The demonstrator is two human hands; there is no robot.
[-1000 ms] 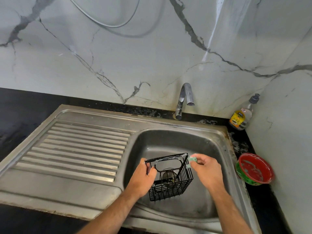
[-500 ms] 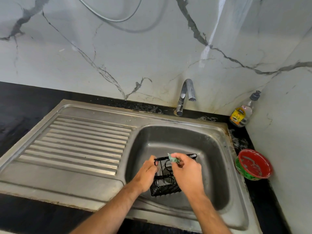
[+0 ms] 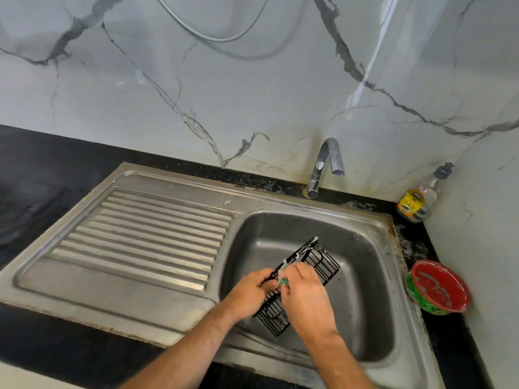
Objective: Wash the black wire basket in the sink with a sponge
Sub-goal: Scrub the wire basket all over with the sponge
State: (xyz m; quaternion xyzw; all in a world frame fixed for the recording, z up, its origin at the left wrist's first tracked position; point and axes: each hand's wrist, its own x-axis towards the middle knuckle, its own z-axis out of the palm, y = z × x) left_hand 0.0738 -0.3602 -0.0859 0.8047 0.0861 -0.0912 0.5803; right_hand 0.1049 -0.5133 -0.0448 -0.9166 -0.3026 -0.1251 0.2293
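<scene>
Basket: the black wire basket [image 3: 306, 272] is held over the basin of the sink [image 3: 362, 299], tipped so its long side runs diagonally from near-left to far-right; it looks lifted off the sink floor, though the angle makes that hard to confirm.
Left hand: the left hand [image 3: 252, 290] has its grip closed around the near-left edge of the basket, fingers curled over the wire.
Right hand: the right hand [image 3: 304, 297] has its grip closed on a small green sponge [image 3: 283, 273], pinched against the basket's upper rim just beside the left hand's fingers.
Suds: white foam shows along the far top rim of the basket, so that edge has likely been scrubbed already.
Faucet: the faucet [image 3: 323, 167] stands at the back of the sink with no water visibly running.
Other things: a soap bottle [image 3: 418, 197] sits in the back-right corner of the desk, and a red and green bowl [image 3: 438, 287] rests on the desk just right of the sink.
Progress: my judgement is mid-scrub; the rim is being worked, while the lower mesh and base show no foam.
Left to do: probably the remaining sides and bottom, then a rinse under the faucet.
</scene>
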